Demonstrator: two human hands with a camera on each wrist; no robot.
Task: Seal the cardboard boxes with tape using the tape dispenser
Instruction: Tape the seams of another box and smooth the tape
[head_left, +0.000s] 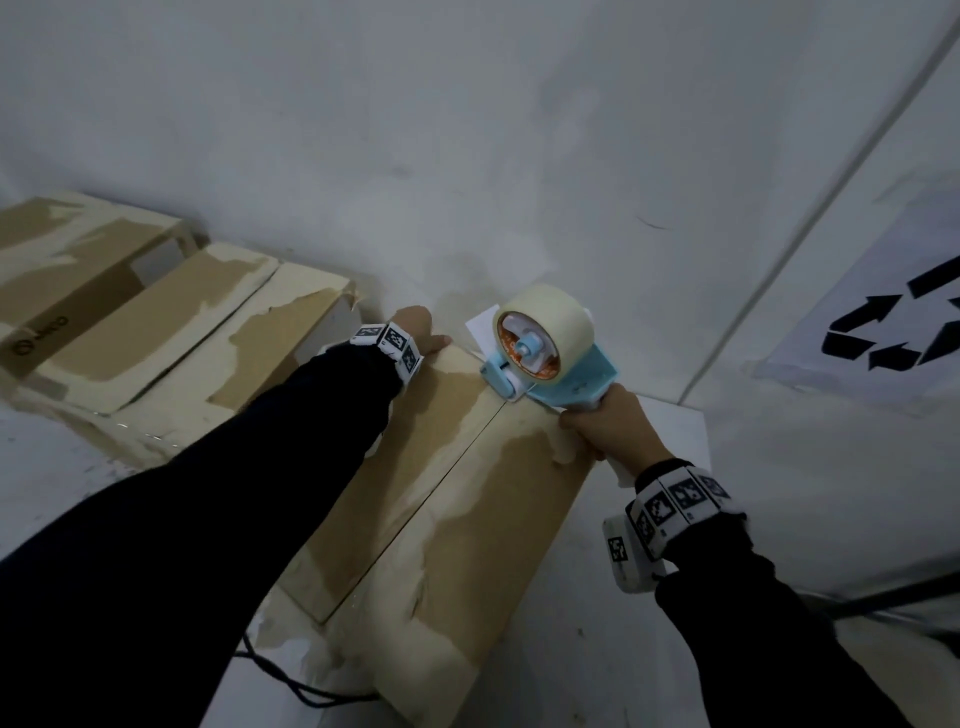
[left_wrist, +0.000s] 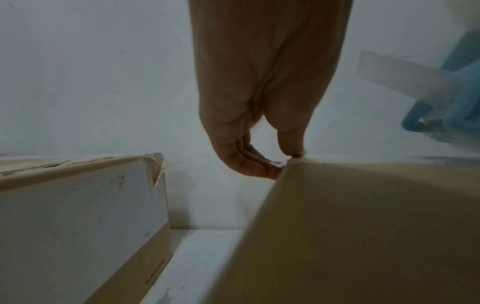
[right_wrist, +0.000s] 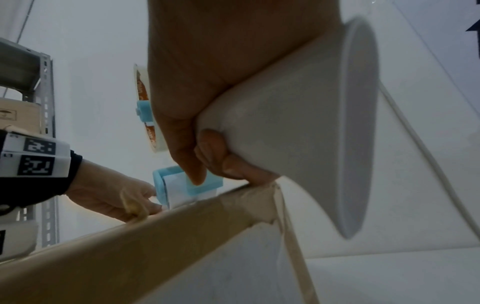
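Observation:
A brown cardboard box (head_left: 457, 499) with old tape residue lies in front of me, its flaps closed and the centre seam running away from me. My left hand (head_left: 422, 332) holds its far left corner; in the left wrist view the thumb (left_wrist: 291, 144) lies on top and the fingers (left_wrist: 249, 162) curl down the side. My right hand (head_left: 608, 428) grips the white handle (right_wrist: 285, 123) of a blue tape dispenser (head_left: 550, 358). Its roller sits on the far end of the seam. A loose tape end (head_left: 480, 325) sticks out past the box edge.
Two more cardboard boxes (head_left: 171, 332) (head_left: 57, 270) stand to the left, close to the white wall. A recycling sign (head_left: 893, 322) hangs on the right. A black cable (head_left: 291, 686) runs under the near box. A metal shelf (right_wrist: 46, 102) shows in the right wrist view.

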